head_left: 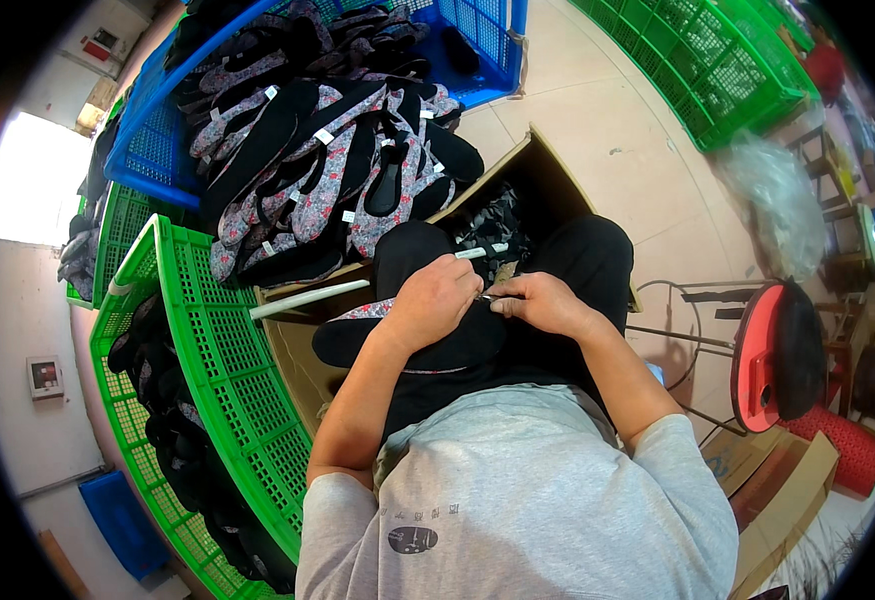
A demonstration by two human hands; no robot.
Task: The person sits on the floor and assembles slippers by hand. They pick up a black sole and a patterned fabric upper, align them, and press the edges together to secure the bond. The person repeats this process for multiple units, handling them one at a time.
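Note:
Across my lap lies a flat cloth shoe [342,342], floral on its upper and black on its sole side. My left hand [435,305] rests over it with curled fingers, gripping it near the middle. Close by, my right hand [542,302] is closed in a pinch, its fingertips almost meeting the left ones. A tiny shiny bit shows between the two hands; what the right fingers hold is too small to make out. Just beyond them, an open cardboard box [547,180] between my knees holds dark scraps [492,220].
A pile of floral and black cloth shoes [332,170] lies ahead, spilling by a blue crate [147,140]. A green crate [247,370] with dark shoes stands at my left. A white bar [309,299] sticks out beside my left knee. A red-and-black stool [757,355] is at right.

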